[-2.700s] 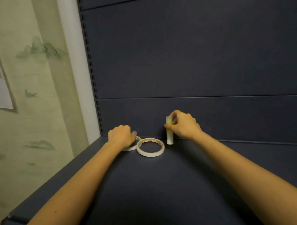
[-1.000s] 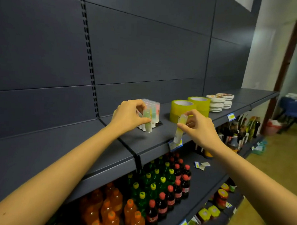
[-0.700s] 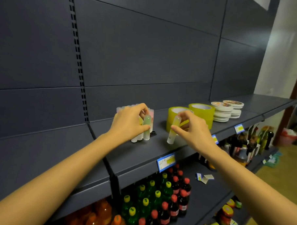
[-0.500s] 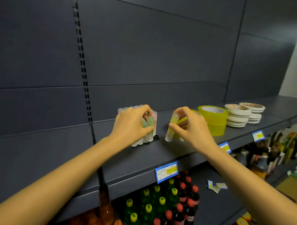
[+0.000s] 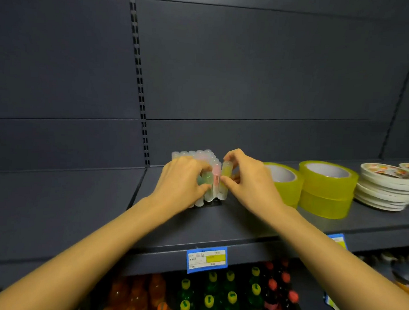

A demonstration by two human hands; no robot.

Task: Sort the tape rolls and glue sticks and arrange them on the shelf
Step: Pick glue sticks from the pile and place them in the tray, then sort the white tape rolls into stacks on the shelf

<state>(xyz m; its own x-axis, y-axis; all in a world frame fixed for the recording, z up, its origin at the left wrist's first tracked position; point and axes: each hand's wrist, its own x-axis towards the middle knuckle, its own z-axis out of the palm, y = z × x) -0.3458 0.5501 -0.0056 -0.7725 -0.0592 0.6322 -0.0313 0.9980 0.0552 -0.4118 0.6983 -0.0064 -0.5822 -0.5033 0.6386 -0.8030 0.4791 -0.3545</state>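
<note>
On the shelf (image 5: 230,228), the left hand (image 5: 181,179) fingers clamp a green glue stick (image 5: 206,180); the right hand (image 5: 249,180) fingers clamp a yellow glue stick (image 5: 225,177), tape rolls (image 5: 326,190) at 3 o'clock.

I have one view only, the wide-angle camera worn on the head; it looks forward and slightly down at the dark shelf (image 5: 242,229) from close range, near enough that both forearms run in from the bottom corners; the back panel (image 5: 249,74) fills the upper half, its lines bowed by the lens; the lower tier of bottles (image 5: 218,298) sits at the bottom edge; no second view overlaps it.
</note>
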